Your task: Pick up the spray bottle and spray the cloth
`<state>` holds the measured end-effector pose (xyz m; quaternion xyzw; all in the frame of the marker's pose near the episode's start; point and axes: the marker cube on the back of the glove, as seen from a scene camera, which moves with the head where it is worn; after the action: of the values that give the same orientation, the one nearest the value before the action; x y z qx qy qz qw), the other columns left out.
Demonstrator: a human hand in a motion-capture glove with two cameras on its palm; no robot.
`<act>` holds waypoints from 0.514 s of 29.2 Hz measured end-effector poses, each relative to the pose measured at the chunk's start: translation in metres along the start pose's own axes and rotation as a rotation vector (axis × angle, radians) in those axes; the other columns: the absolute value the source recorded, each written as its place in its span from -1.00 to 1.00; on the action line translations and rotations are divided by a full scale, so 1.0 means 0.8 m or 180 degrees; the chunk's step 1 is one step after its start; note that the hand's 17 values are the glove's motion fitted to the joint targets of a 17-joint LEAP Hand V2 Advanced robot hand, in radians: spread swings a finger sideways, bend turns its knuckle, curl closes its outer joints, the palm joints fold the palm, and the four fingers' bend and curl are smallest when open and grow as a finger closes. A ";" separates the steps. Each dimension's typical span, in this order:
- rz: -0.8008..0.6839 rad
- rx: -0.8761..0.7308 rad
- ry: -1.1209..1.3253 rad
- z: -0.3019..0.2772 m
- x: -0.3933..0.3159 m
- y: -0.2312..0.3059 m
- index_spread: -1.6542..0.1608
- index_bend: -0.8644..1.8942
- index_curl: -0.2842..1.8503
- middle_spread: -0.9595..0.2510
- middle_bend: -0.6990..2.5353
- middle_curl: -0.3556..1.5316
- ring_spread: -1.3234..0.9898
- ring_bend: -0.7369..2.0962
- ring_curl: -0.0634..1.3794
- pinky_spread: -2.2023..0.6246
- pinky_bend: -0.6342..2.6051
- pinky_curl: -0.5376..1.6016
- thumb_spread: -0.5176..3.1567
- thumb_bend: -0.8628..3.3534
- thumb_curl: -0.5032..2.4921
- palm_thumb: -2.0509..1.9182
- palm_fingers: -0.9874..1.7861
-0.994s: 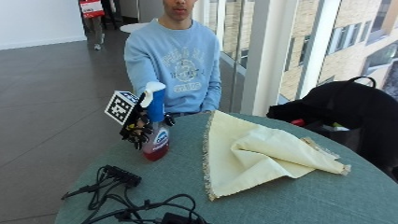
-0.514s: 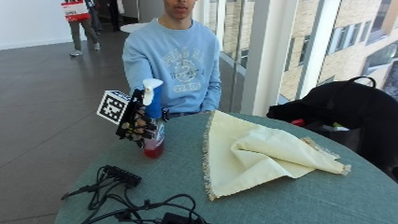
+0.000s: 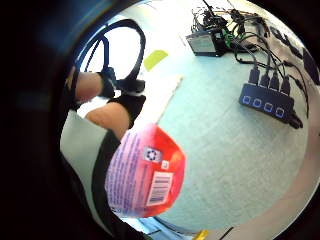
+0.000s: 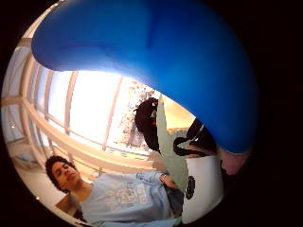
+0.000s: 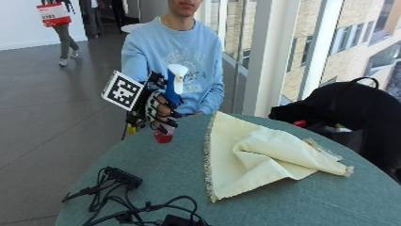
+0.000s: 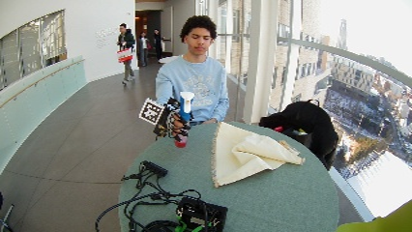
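The gloved right hand grips the spray bottle upright, fingers curled round its neck, lifted above the table, apparently clear of it. The cloth lies folded at its four o'clock.

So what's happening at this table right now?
A person in a blue sweatshirt holds a spray bottle in the gloved right hand, lifted clear of the round table. Its white nozzle is at the top and its red base at the bottom. A cream cloth lies partly folded on the table beside it. No spray is visible.
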<state>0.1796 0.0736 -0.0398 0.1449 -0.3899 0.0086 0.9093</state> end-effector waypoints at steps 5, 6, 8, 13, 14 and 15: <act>0.0113 -0.0643 0.0135 0.008 -0.020 -0.028 0.57 -0.31 -0.48 0.40 -0.36 -0.14 0.10 -0.10 -0.37 0.74 -0.47 -0.17 -0.38 -0.60 -0.25 0.56 0.40; 0.0111 -0.0751 0.0165 0.011 -0.023 -0.035 0.57 -0.31 -0.49 0.40 -0.37 -0.14 0.10 -0.09 -0.37 0.74 -0.47 -0.17 -0.38 -0.60 -0.25 0.56 0.41; 0.0106 -0.0942 0.0220 0.016 -0.029 -0.047 0.57 -0.31 -0.49 0.40 -0.37 -0.14 0.10 -0.09 -0.37 0.73 -0.46 -0.16 -0.38 -0.60 -0.24 0.55 0.41; 0.0118 -0.1275 0.0329 0.031 -0.038 -0.069 0.57 -0.31 -0.50 0.41 -0.37 -0.14 0.10 -0.09 -0.36 0.72 -0.46 -0.16 -0.39 -0.60 -0.23 0.55 0.42; 0.0130 -0.1343 0.0348 0.035 -0.039 -0.072 0.57 -0.31 -0.50 0.41 -0.37 -0.13 0.10 -0.09 -0.36 0.72 -0.46 -0.16 -0.39 -0.60 -0.23 0.55 0.42; 0.0140 -0.1416 0.0368 0.040 -0.041 -0.075 0.57 -0.31 -0.50 0.41 -0.37 -0.13 0.10 -0.09 -0.36 0.72 -0.46 -0.16 -0.39 -0.60 -0.23 0.55 0.42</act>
<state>0.1423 0.0109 -0.0575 -0.0684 -0.3326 -0.0495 0.9393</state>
